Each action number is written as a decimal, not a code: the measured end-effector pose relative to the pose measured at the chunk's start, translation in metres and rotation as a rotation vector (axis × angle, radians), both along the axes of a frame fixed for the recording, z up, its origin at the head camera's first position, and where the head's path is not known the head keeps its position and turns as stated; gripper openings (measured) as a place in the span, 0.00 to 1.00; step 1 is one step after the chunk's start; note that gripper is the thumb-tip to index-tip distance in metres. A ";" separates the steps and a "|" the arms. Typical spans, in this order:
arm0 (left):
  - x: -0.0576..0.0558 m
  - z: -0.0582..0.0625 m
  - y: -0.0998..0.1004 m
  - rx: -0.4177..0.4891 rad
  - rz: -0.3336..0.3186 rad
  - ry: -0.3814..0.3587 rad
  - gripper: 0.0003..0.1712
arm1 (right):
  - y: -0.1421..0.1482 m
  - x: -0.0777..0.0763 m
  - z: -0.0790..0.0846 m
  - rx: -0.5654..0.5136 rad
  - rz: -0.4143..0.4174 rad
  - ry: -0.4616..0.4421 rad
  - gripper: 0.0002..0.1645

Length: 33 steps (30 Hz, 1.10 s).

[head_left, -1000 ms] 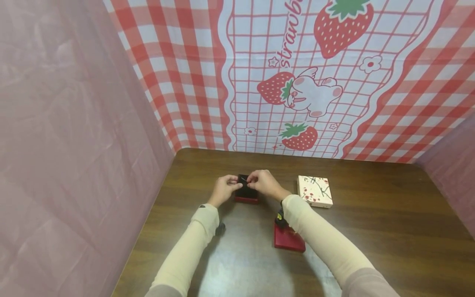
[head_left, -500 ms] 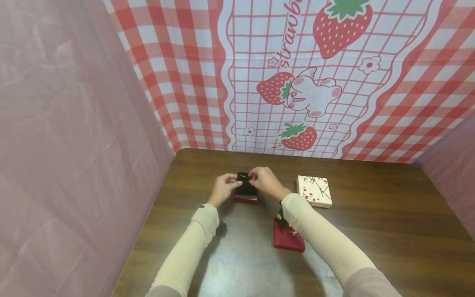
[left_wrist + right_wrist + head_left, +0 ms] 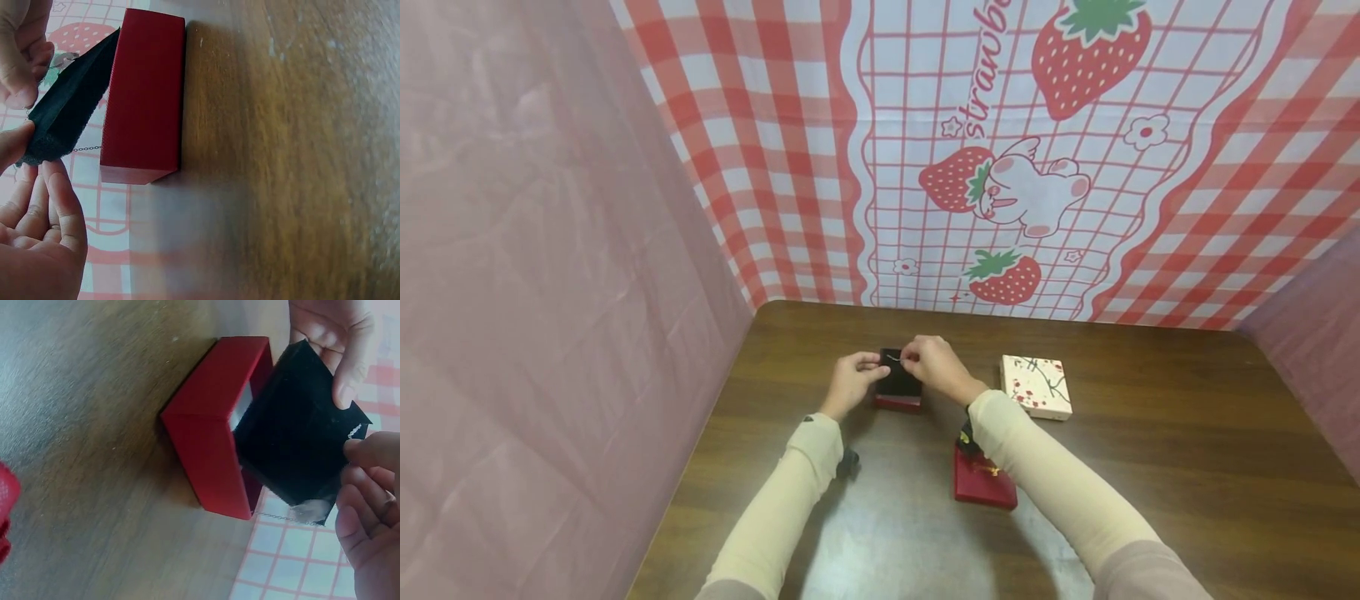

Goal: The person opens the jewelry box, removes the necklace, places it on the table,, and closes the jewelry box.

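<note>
- Left hand: fingers grasp the edge of the black insert.
- Black insert: between both hands' fingers, tilted at the opening of the red box, below them.
- Right hand: fingers pinch the fine chain at the insert's edge.
- Flat red piece: on the tabletop, nearer the body than the right fingers.
- Floral box: right of them.

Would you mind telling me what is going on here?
A person's left hand holds a black pad tilted at the mouth of an open red box, while the right hand pinches a thin chain at the pad's edge. A flat red piece and a patterned box lie on the table.
</note>
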<state>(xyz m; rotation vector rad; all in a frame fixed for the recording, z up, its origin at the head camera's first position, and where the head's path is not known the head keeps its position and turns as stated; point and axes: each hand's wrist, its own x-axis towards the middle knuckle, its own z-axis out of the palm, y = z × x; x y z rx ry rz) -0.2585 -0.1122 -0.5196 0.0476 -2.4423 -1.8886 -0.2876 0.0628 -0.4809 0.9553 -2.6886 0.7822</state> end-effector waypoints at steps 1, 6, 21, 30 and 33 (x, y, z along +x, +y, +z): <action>0.000 0.000 0.000 0.003 -0.002 0.002 0.16 | 0.000 0.000 0.000 -0.018 0.006 0.001 0.02; 0.002 0.004 0.003 0.033 -0.009 0.009 0.15 | 0.000 0.001 0.006 -0.101 0.020 -0.009 0.02; 0.005 0.005 0.004 0.008 -0.037 0.020 0.15 | -0.003 -0.001 0.016 -0.226 -0.017 -0.206 0.03; 0.013 0.013 0.004 -0.031 -0.080 0.046 0.15 | -0.004 -0.002 0.023 -0.221 0.001 -0.247 0.03; 0.011 0.008 0.002 -0.050 -0.081 0.052 0.15 | -0.004 -0.004 0.023 -0.220 0.013 -0.245 0.03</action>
